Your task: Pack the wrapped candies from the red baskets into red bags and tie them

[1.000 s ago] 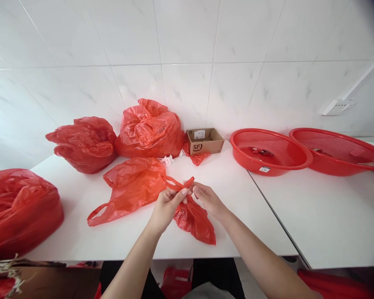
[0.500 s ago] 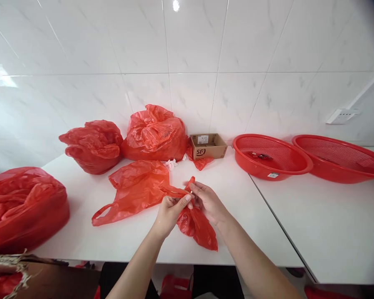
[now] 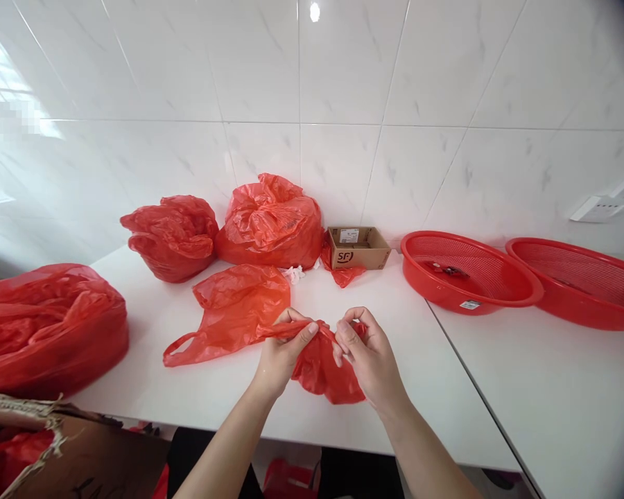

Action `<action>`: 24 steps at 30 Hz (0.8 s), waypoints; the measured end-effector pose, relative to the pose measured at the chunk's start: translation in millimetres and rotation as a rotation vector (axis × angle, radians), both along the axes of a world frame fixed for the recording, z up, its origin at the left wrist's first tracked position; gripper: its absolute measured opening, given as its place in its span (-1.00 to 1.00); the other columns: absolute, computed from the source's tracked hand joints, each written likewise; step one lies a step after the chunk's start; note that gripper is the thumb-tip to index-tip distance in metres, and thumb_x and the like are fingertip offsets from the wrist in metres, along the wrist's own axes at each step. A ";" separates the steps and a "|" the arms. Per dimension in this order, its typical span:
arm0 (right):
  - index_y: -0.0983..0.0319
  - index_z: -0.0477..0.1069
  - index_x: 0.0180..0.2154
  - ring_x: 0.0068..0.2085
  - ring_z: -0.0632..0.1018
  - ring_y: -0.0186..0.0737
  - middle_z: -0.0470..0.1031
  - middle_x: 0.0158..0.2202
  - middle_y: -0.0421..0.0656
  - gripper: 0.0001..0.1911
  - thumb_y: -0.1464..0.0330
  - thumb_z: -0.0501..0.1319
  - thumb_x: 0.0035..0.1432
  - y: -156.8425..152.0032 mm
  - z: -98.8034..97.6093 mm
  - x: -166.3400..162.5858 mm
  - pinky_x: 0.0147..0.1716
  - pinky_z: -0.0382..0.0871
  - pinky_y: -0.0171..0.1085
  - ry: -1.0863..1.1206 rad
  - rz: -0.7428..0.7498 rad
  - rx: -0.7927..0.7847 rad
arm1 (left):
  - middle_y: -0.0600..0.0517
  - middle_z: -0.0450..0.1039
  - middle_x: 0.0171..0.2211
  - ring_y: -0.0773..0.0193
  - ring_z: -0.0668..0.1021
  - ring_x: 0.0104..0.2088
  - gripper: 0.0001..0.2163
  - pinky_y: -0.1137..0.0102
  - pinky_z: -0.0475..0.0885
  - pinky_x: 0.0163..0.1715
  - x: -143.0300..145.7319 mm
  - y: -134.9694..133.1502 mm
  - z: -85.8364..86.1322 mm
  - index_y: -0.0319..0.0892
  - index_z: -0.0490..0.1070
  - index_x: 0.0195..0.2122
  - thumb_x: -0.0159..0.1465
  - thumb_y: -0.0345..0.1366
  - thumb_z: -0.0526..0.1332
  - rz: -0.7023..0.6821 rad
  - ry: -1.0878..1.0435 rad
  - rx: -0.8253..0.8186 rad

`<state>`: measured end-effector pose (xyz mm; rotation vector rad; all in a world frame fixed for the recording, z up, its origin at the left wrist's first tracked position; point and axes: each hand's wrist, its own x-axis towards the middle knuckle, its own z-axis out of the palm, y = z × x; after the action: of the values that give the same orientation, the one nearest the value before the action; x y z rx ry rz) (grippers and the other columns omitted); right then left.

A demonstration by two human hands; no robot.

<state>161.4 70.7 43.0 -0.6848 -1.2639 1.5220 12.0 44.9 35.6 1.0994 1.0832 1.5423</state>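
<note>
Both hands grip the twisted top of a small red plastic bag (image 3: 328, 374), whose lower part hangs at the table's front. Thumb and fingers of my left hand (image 3: 287, 350) pinch the twisted neck, one end of it sticking out to the left. My right hand (image 3: 365, 353) pinches the other end of the neck, its fingers curled. What the bag contains cannot be made out. Behind my left hand a flat red carrier bag (image 3: 239, 308) lies spread on the white table (image 3: 405, 388), one handle loop toward the left.
Full red bags (image 3: 273, 222) stand along the wall and at the left (image 3: 52, 333). Further right are a small cardboard box (image 3: 361, 260) and two red mesh baskets (image 3: 473, 298), one holding small dark items. A large carton (image 3: 104, 450) stands at the lower left, below the table edge.
My right hand has moved right, away from my left, drawing the neck of the bag out sideways between them. The view has shifted slightly left.
</note>
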 end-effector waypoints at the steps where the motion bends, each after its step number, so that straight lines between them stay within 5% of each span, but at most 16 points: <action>1: 0.15 0.23 -0.30 -0.58 0.27 -0.43 0.17 -0.58 -0.38 -0.72 0.12 0.23 0.23 -0.7 -1.9 1.1 -0.55 0.18 -0.37 -0.013 0.017 -0.047 | 0.07 0.48 -0.40 0.33 0.51 -0.35 -0.78 0.41 0.41 -0.28 -1.4 -1.1 0.8 -0.17 0.34 -0.42 0.21 -0.20 0.34 -0.015 0.003 0.001; 5: 0.13 0.25 -0.24 -0.63 0.10 -0.46 -0.01 -0.64 -0.43 -0.73 0.10 0.22 0.23 2.4 -8.3 10.6 -0.66 -0.01 -0.43 -0.086 0.126 -0.180 | 0.03 0.47 -0.32 0.28 0.53 -0.29 -0.81 0.38 0.45 -0.28 -5.6 -6.5 1.0 -0.18 0.37 -0.42 0.20 -0.25 0.36 -0.094 0.098 0.019; 9: 0.15 0.35 -0.26 -0.59 0.21 -0.41 0.15 -0.64 -0.37 -0.75 0.11 0.19 0.24 10.9 -13.9 22.8 -0.57 0.17 -0.36 -0.332 0.131 -0.038 | 0.01 0.44 -0.28 0.25 0.51 -0.32 -0.85 0.39 0.44 -0.45 -9.7 -10.4 1.4 -0.15 0.37 -0.36 0.22 -0.24 0.32 -0.149 0.332 0.051; 12: 0.15 0.46 -0.24 -0.23 0.47 -0.25 0.46 -0.28 -0.19 -0.83 0.21 0.26 0.18 16.8 -13.0 26.7 -0.20 0.36 -0.23 -0.492 -0.060 0.235 | 0.02 0.44 -0.32 0.26 0.51 -0.31 -0.87 0.35 0.45 -0.33 -13.7 -9.2 6.2 -0.15 0.36 -0.37 0.23 -0.28 0.31 -0.184 0.442 0.111; 14: 0.12 0.49 -0.16 -0.08 0.46 -0.20 0.46 -0.07 -0.15 -0.83 0.28 0.24 0.19 17.6 -10.7 25.8 -0.04 0.33 -0.19 -0.506 -0.006 0.308 | 0.01 0.45 -0.29 0.25 0.52 -0.27 -0.90 0.32 0.46 -0.24 -15.5 -7.6 9.9 -0.15 0.35 -0.34 0.25 -0.31 0.28 -0.201 0.469 0.135; 17: 0.15 0.45 -0.16 -0.20 0.47 -0.25 0.47 -0.18 -0.18 -0.85 0.34 0.15 0.24 12.4 -10.3 19.6 -0.13 0.36 -0.21 -0.428 0.159 0.221 | 0.02 0.44 -0.23 0.25 0.55 -0.21 -0.90 0.29 0.47 -0.16 -14.9 -6.9 11.4 -0.12 0.30 -0.23 0.28 -0.36 0.23 -0.189 0.471 0.186; 20: 0.19 0.38 -0.30 -0.31 0.41 -0.30 0.42 -0.34 -0.23 -0.97 0.37 0.19 0.18 1.9 -15.8 8.6 -0.26 0.33 -0.28 -0.351 0.111 0.148 | 0.06 0.45 -0.25 0.30 0.56 -0.25 -0.86 0.31 0.48 -0.18 -10.3 -7.8 5.8 -0.09 0.25 -0.19 0.28 -0.43 0.18 -0.103 0.525 0.250; 24: 0.20 0.32 -0.39 -0.39 0.35 -0.37 0.35 -0.42 -0.28 -0.87 0.45 0.27 0.05 -9.1 -24.8 -4.6 -0.37 0.27 -0.34 -0.259 0.024 0.091 | 0.11 0.47 -0.26 0.33 0.55 -0.28 -0.71 0.35 0.47 -0.20 -4.2 -7.5 -7.3 -0.05 0.29 -0.14 0.18 -0.55 0.20 0.087 0.628 0.375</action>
<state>156.8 61.6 18.2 -0.8294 -1.5303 1.4184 7.8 37.4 28.3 1.9008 1.2859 1.5432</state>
